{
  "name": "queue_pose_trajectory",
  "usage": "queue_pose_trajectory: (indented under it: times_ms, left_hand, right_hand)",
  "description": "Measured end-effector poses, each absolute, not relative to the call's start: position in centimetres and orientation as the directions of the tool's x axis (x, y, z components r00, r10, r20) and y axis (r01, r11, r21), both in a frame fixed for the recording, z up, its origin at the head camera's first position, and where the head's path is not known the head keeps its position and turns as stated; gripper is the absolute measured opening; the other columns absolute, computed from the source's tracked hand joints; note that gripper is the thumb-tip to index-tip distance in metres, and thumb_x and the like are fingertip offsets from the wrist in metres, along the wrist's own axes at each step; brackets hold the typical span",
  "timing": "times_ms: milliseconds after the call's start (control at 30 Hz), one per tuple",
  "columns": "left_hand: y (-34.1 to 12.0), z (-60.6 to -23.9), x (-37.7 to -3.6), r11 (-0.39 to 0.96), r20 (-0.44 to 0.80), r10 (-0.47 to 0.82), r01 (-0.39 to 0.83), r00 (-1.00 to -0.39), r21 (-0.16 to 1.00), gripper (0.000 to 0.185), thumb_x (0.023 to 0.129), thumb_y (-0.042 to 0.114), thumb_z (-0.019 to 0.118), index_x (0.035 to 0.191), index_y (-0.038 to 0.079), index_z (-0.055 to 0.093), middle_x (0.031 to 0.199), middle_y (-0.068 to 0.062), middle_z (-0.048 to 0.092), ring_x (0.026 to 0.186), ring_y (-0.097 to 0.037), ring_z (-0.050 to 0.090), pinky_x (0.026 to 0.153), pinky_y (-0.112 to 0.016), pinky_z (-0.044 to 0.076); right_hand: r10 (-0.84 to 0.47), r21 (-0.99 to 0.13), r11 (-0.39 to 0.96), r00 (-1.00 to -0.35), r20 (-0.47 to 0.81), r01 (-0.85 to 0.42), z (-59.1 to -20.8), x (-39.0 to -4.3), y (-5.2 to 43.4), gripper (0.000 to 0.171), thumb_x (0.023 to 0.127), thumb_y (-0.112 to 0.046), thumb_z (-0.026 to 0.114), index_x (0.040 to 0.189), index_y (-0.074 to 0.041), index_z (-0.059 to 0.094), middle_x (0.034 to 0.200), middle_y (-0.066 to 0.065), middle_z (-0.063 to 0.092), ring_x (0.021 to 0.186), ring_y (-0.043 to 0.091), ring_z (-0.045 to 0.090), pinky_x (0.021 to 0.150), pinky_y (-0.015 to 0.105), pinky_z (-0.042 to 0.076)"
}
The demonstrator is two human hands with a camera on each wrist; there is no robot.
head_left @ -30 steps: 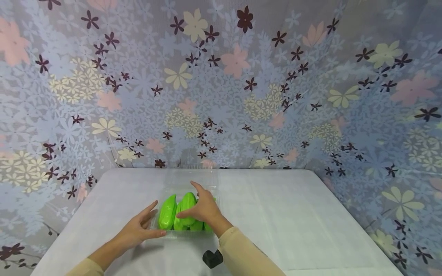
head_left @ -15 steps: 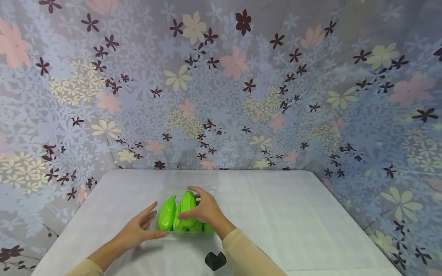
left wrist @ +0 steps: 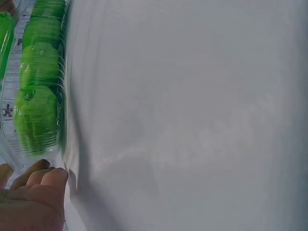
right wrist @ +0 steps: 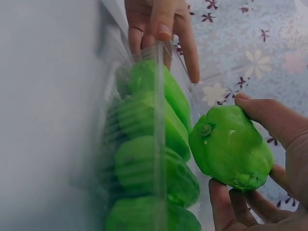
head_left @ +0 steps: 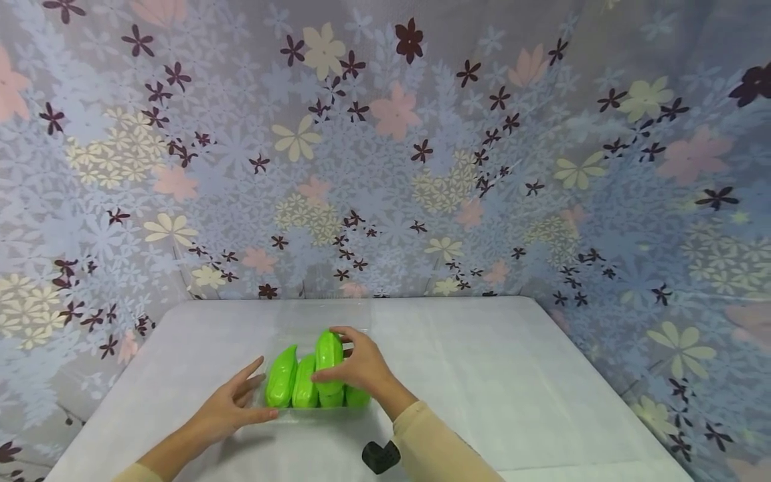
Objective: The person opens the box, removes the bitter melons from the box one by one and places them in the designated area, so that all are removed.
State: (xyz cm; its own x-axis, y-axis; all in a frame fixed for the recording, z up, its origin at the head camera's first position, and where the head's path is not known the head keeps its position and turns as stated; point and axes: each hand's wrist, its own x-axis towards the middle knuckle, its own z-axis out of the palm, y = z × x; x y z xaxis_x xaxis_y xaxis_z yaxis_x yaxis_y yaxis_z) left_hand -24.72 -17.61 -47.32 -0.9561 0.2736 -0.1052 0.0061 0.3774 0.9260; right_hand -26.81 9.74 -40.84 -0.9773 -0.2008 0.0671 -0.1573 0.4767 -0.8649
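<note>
A clear plastic clamshell container (head_left: pixel 319 414) sits on the table with its lid folded back. In it lie several glossy green peppers (head_left: pixel 280 381), side by side. My right hand (head_left: pixel 365 369) holds another green pepper (right wrist: pixel 231 149) between thumb and fingers, stem end toward the right wrist camera, above the right part of the row. My left hand (head_left: pixel 224 410) spans the container's left end, its fingers relaxed and its thumb at the front rim. The right wrist view shows that left thumb at the rim's corner. The left wrist view catches only part of the left hand (left wrist: pixel 36 192), just outside the ribbed wall.
A white cloth covers the table (head_left: pixel 470 375), whose back edge meets a flower-patterned wall (head_left: pixel 385 167). The transparent lid (head_left: pixel 325 313) extends toward that wall. A small black object (head_left: pixel 381 457) shows beside the right sleeve.
The right fingers have closed in around the pepper, and it has risen slightly from the row. The left hand stays at the container's end. The head view has shifted a little.
</note>
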Motion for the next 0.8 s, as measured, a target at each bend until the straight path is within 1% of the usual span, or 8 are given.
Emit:
queue_pose_trajectory:
  times_ms: [167,400,600,800]
  left_hand:
    - [-17.8,-47.3,-24.6,0.372,-0.115,0.268,-0.007,-0.957,0.928,0.109,0.082,0.025,0.087,0.163,0.014,0.015,0.154,-0.033,0.033,0.138,-0.053,0.032,0.109,-0.056,0.039]
    - [-17.8,-47.2,-24.4,0.355,-0.116,0.276,-0.011,-0.954,0.935,0.108,0.082,0.024,0.087,0.163,0.012,0.015,0.152,-0.034,0.034,0.137,-0.054,0.032,0.109,-0.058,0.038]
    - [-17.6,-47.2,-24.4,0.355,-0.113,0.289,-0.003,-0.951,0.935,0.109,0.082,0.022,0.087,0.162,0.009,0.014,0.151,-0.036,0.034,0.136,-0.056,0.033,0.108,-0.057,0.040]
    - [-17.4,-47.1,-24.6,0.353,-0.108,0.302,0.005,-0.947,0.936,0.108,0.084,0.020,0.085,0.162,0.009,0.012,0.151,-0.038,0.032,0.136,-0.057,0.032,0.107,-0.058,0.041]
  right_hand:
    - [-0.207,-0.897,0.422,-0.977,0.048,-0.133,-40.5,-26.9,10.7,0.083,0.070,-0.023,0.096,0.143,-0.019,0.056,0.137,0.010,0.055,0.114,0.029,0.059,0.085,0.046,0.057]
    - [-0.195,-0.921,0.375,-0.980,0.031,-0.103,-40.2,-27.3,12.4,0.083,0.071,-0.019,0.094,0.144,-0.019,0.055,0.141,0.013,0.052,0.119,0.033,0.057,0.087,0.048,0.057]
    - [-0.166,-0.929,0.358,-0.986,0.033,-0.092,-40.0,-27.5,15.1,0.084,0.073,-0.016,0.093,0.146,-0.017,0.053,0.143,0.016,0.050,0.122,0.037,0.056,0.089,0.049,0.057]
    - [-0.108,-0.922,0.380,-0.994,0.034,-0.073,-39.6,-27.7,18.4,0.083,0.073,-0.016,0.092,0.147,-0.016,0.053,0.142,0.017,0.050,0.122,0.037,0.056,0.087,0.048,0.058]
